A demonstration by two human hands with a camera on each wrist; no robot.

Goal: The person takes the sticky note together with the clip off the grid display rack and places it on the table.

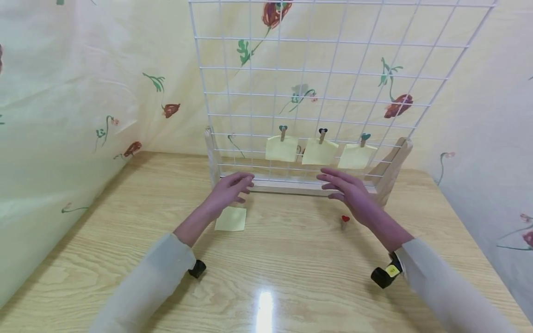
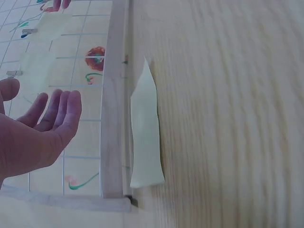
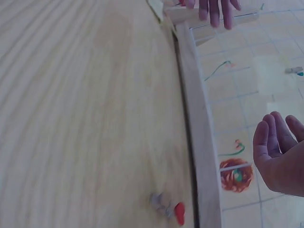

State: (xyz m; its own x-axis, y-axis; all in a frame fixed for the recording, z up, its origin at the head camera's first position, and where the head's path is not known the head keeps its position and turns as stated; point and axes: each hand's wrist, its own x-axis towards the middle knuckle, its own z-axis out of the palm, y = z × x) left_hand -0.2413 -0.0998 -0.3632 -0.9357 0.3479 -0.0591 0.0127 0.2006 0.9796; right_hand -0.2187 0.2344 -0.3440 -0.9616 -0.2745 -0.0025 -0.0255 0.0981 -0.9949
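Both hands hover over the table with nothing in them. My left hand [image 1: 230, 190] is above a loose yellow sticky note [image 1: 231, 219], its fingers relaxed; the same note [image 2: 145, 133] lies flat in the left wrist view. On the other side, my right hand [image 1: 347, 187] hangs in the air with loosely bent fingers, near a small clothespin with a red heart [image 1: 345, 218] lying on the table. Ahead, a white wire grid [image 1: 320, 85] bears three notes, the left note [image 1: 281, 150], the middle note [image 1: 318, 153] and the right note [image 1: 356, 157], each under a heart-topped clothespin.
The grid stands in a wooden base [image 1: 291, 187] with upright side supports, such as the right support [image 1: 393, 169]. Flower-patterned cloth [image 1: 75, 92] hangs behind and at both sides. The wood-grain table [image 1: 266, 259] runs beneath everything.
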